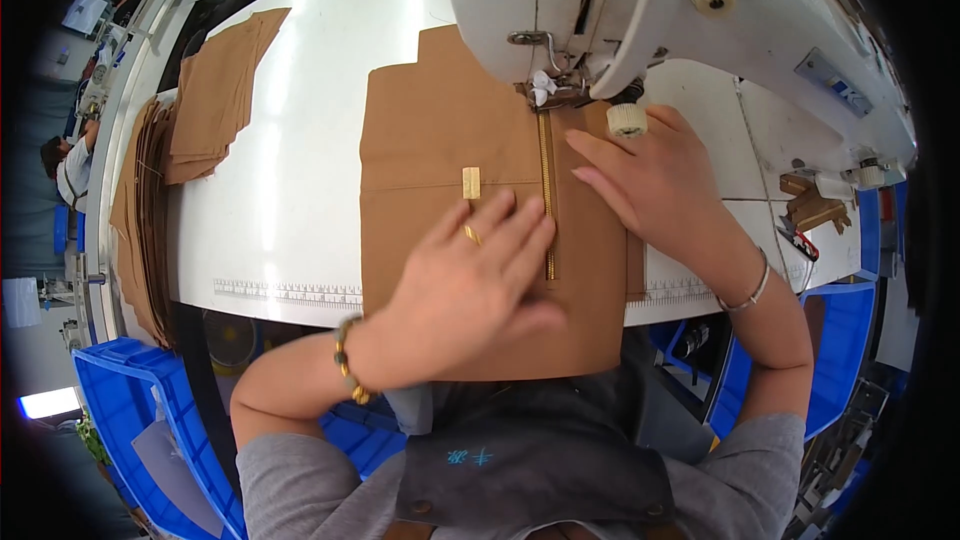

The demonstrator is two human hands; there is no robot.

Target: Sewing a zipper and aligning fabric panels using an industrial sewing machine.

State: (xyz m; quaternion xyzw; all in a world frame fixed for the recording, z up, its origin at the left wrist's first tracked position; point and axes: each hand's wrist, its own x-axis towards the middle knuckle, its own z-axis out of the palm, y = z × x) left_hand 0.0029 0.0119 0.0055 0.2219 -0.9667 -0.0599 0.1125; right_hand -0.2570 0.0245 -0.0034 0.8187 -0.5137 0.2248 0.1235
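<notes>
The brown fabric panel [505, 155] lies on the table [300, 190] beneath the left hand [470, 270], flat with fingers slightly spread beside the gold zipper [546, 170], and the right hand [660, 170], thumb and forefinger apart, nearer the presser foot [562, 95]. The zipper's long axis points toward that foot, overhung by the sewing machine [495, 5]; brown pieces [215, 100] are stacked farther left.

Looks like a sewing workshop, judging by the white sewing machine [485, 5] on a white tabletop [300, 155], the ruler [290, 292] along its near edge, the piles of cut brown cloth [145, 220], the blue plastic bins [110, 405] beside it, and another person [76, 168] farther off.
</notes>
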